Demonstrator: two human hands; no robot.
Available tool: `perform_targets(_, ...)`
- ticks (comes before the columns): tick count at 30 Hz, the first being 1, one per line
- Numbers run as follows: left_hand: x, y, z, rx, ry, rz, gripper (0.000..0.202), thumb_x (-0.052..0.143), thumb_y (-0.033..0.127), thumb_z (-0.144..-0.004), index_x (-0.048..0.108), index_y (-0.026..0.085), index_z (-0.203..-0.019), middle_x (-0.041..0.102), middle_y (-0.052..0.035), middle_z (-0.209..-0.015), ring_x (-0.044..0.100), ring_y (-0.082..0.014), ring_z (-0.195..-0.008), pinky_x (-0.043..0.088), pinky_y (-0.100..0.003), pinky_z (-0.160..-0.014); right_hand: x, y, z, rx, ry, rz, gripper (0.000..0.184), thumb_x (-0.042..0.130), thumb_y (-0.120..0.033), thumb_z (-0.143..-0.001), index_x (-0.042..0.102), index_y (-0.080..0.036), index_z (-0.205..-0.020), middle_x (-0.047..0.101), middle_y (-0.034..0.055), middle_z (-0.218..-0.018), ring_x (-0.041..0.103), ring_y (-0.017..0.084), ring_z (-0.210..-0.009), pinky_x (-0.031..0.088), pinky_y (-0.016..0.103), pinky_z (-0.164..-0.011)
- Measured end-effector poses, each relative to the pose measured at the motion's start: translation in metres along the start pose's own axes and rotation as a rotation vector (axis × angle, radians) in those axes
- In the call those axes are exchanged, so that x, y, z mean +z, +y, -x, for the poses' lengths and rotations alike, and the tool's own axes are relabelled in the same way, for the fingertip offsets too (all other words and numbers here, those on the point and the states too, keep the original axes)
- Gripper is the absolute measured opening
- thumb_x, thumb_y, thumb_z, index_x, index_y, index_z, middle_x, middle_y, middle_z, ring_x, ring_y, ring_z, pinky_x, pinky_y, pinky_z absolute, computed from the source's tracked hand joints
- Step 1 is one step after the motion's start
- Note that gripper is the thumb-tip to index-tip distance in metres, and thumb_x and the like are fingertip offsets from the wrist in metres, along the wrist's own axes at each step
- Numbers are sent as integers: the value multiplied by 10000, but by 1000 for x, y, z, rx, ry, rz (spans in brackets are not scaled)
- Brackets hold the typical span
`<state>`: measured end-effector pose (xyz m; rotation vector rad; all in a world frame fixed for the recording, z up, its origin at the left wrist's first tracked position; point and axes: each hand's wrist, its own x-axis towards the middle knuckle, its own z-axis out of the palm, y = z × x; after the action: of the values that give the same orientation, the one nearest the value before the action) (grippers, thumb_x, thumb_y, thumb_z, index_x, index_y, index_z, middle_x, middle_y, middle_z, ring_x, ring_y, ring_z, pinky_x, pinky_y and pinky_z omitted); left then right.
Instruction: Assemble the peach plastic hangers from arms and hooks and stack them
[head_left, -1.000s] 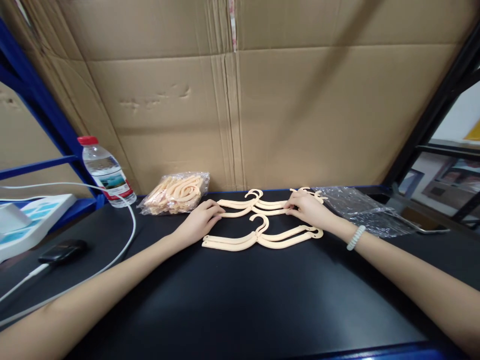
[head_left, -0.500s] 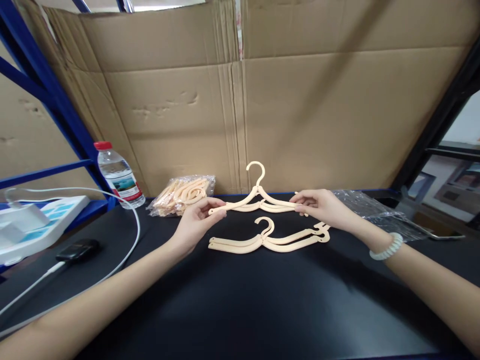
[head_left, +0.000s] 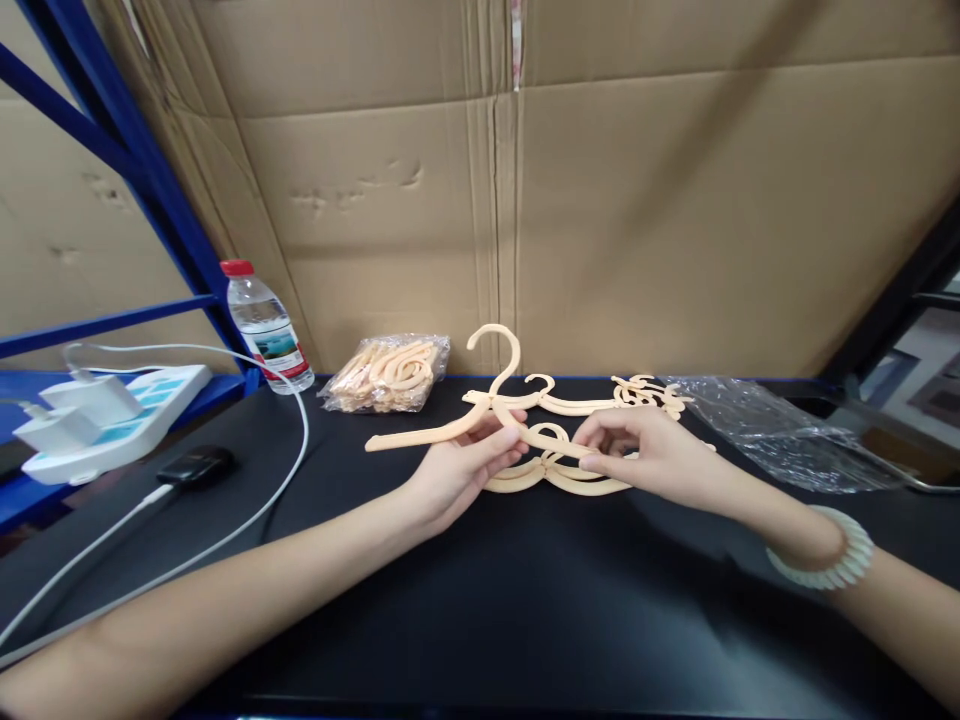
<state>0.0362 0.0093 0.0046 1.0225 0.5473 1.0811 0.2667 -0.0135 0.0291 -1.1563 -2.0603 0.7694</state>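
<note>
A cream plastic clothes hanger [head_left: 420,437] is held up above the table, its hook pointing upward. My left hand [head_left: 469,465] pinches it just right of its centre, below the hook. My right hand [head_left: 652,455] grips the end of its right arm between thumb and fingers. Under and behind my hands lie more cream hangers [head_left: 517,482] on the black table, partly covered by the hands. Farther back another hanger [head_left: 574,406] lies flat, with several small loose cream pieces [head_left: 651,392] at its right end.
A clear bag of cream hanger parts [head_left: 390,375] sits at the back, near a red-capped water bottle [head_left: 266,325]. On the left are a white power strip [head_left: 120,425], a black charger [head_left: 196,464] and cables. Crumpled clear plastic [head_left: 780,430] lies right. Cardboard [head_left: 637,200] stands behind.
The hanger has come nearer and up. My left hand has slid from its left end to near its centre; my right hand stays on the right arm. The view has shifted slightly right.
</note>
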Motion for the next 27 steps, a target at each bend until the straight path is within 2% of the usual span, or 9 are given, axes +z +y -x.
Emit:
perform_targets(4, 10, -6, -2, -12, 27, -16, 256, 869, 229, -641, 753, 156, -858, 714, -11, -816, 642, -110, -776, 516, -226, -799, -16, 1, -1, -22, -86, 61, 190, 678, -371, -797, 701, -183, -818, 684, 24, -743, 597, 145, -630, 449, 250, -557)
perform_targets(5, 12, -7, -2, -20, 30, -25, 273, 875, 237, -631, 756, 154, -863, 719, -18, -826, 642, -113, -778, 514, -229, -800, -24, 4, -1, -13, -34, 62, 218, 670, -399, -800, 703, -183, -804, 689, 30, -740, 605, 151, -635, 457, 256, -566)
perform_targets(6, 13, -8, -1, -29, 28, -37, 287, 878, 249, -626, 759, 153, -869, 725, -25, -840, 643, -116, -781, 513, -229, -798, -33, 8, -3, 0, 83, 58, 247, 653, -423, -809, 700, -181, -795, 690, 36, -733, 610, 156, -636, 461, 260, -569)
perform_targets(9, 12, -10, 1, -36, 18, -86, 282, 867, 277, -648, 768, 153, -881, 729, -34, -860, 645, -118, -791, 513, -217, -794, -67, 30, -5, 60, 600, 83, 271, 583, -428, -837, 683, -175, -836, 688, 53, -730, 621, 162, -628, 462, 262, -552)
perform_targets(10, 12, -11, 1, -30, 16, -101, 261, 861, 280, -659, 769, 156, -871, 729, -33, -866, 645, -117, -793, 513, -213, -795, -78, 40, -5, 90, 657, 130, 257, 583, -409, -826, 680, -171, -834, 691, 59, -725, 629, 168, -631, 468, 265, -555)
perform_targets(13, 9, -13, 2, -8, -1, -128, 178, 843, 272, -688, 766, 166, -809, 733, -33, -881, 643, -118, -821, 514, -210, -821, -104, 73, -2, 232, 610, 474, 186, 564, -315, -811, 689, -181, -784, 704, 58, -690, 661, 188, -659, 495, 287, -638)
perform_targets(16, 7, -13, 1, 1, -23, -147, 141, 826, 267, -714, 763, 171, -796, 738, -40, -915, 638, -117, -846, 515, -205, -835, -114, 103, 1, 304, 518, 728, 145, 574, -256, -769, 704, -198, -739, 723, 61, -722, 673, 221, -701, 485, 307, -651)
perform_targets(21, 6, -10, 3, 8, -21, -162, 178, 821, 258, -720, 768, 174, -868, 734, -34, -867, 655, -120, -813, 534, -202, -812, -113, 131, 3, 340, 446, 800, 195, 583, -310, -776, 712, -196, -684, 728, 87, -716, 667, 245, -683, 452, 312, -593)
perform_targets(27, 4, -7, 8, 8, 7, -153, 173, 826, 237, -708, 768, 157, -850, 735, -55, -957, 668, -124, -792, 557, -211, -802, -104, 138, -5, 312, 382, 831, 265, 580, -392, -806, 724, -201, -692, 728, 82, -721, 655, 230, -681, 438, 310, -595)
